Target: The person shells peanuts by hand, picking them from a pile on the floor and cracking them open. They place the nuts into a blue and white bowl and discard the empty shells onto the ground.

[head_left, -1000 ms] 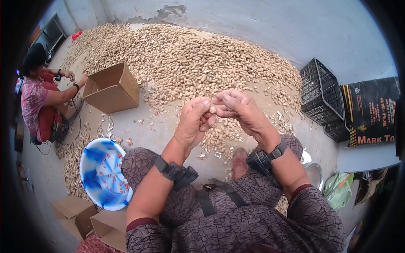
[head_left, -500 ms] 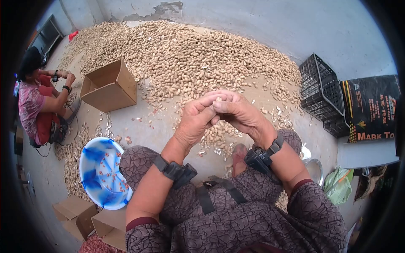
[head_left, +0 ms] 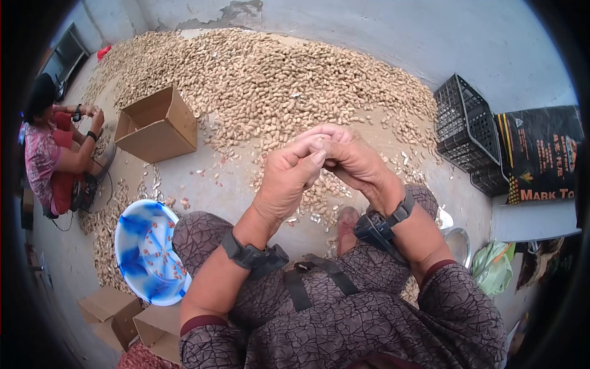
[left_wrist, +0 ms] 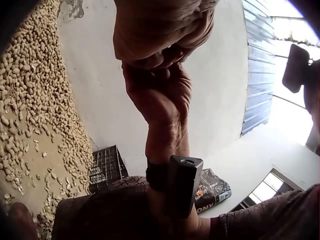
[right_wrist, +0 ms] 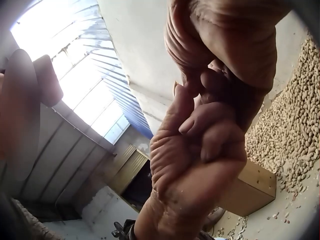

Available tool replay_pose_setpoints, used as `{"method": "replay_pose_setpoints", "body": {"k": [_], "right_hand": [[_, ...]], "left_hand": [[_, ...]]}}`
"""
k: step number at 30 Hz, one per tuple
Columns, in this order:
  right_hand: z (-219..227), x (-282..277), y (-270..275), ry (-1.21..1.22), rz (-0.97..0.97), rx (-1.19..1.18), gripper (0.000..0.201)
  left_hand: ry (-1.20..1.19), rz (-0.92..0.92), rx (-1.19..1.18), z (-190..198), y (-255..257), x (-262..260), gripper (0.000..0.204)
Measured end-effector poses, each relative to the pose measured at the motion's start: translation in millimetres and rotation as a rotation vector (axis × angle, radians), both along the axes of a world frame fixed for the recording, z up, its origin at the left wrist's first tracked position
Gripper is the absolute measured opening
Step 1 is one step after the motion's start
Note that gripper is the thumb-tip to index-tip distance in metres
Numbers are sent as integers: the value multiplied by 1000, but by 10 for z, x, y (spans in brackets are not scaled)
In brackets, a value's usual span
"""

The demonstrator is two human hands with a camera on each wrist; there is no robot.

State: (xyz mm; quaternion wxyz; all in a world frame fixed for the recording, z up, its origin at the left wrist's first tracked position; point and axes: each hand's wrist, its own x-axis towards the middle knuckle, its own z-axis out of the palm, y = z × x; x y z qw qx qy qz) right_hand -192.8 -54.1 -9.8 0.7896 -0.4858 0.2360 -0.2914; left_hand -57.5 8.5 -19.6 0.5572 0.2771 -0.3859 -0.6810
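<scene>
— Where are the person's hands?

— Raised in front of the knees. The left hand [head_left: 284,181] and the right hand [head_left: 351,161] are pressed fingertip to fingertip, fingers curled inward on both.

— Do they hold anything?

— A small pale bit shows between the fingertips in the head view, probably a peanut [head_left: 319,146], but it is almost wholly hidden. Both hands seem pinched together on it; the wrist views show only the knuckles and palms locked against each other, so the grip itself cannot be read exactly.

— And what lies around them?

— A wide heap of peanuts [head_left: 264,80] covers the concrete floor [head_left: 227,190] toward the far wall, with scattered pods and shell bits running down to the person's feet. An open cardboard box [head_left: 157,125] sits at the heap's left edge. A blue and white bowl [head_left: 132,237] with a few reddish kernels stands just beside the left knee.

— Anything on the right side?

— A black plastic crate [head_left: 465,129] leans near the wall, with a printed black sack [head_left: 541,154] next to it. At the far left of the floor another person [head_left: 46,154] sits by the heap.
</scene>
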Motion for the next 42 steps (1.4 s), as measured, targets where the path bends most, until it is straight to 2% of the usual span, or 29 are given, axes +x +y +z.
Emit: {"method": "replay_pose_setpoints", "body": {"k": [5, 10, 15, 18, 21, 22, 24, 28, 31, 34, 39, 42], "right_hand": [[77, 15, 3, 9, -20, 1, 30], [129, 36, 7, -34, 28, 50, 33], [86, 18, -35, -89, 119, 104, 39], [115, 37, 1, -44, 111, 88, 49], [80, 15, 11, -20, 109, 91, 49], [83, 2, 11, -20, 109, 92, 49], [99, -27, 12, -42, 133, 95, 35], [140, -38, 23, -5, 88, 38, 33], [130, -36, 5, 28, 75, 16, 31], [145, 6, 20, 35, 14, -1, 29], [117, 32, 3, 32, -3, -7, 29], [163, 13, 13, -28, 28, 37, 31]], "left_hand": [[12, 33, -11, 24, -27, -12, 39], [200, -87, -28, 10, -46, 57, 41], [191, -91, 30, -41, -37, 94, 43], [188, -104, 54, -24, -21, 106, 44], [149, -107, 43, 29, -12, 101, 44], [108, -114, 25, 48, -11, 99, 43], [62, -101, -3, 80, 2, 82, 37], [-24, -58, -111, 133, 21, 46, 27], [-41, 41, 5, 75, 34, -19, 23], [-80, 97, -43, 50, 39, -60, 23], [-99, 78, -30, -60, 11, -46, 23], [-33, 27, -36, 87, -3, 8, 29]]}}
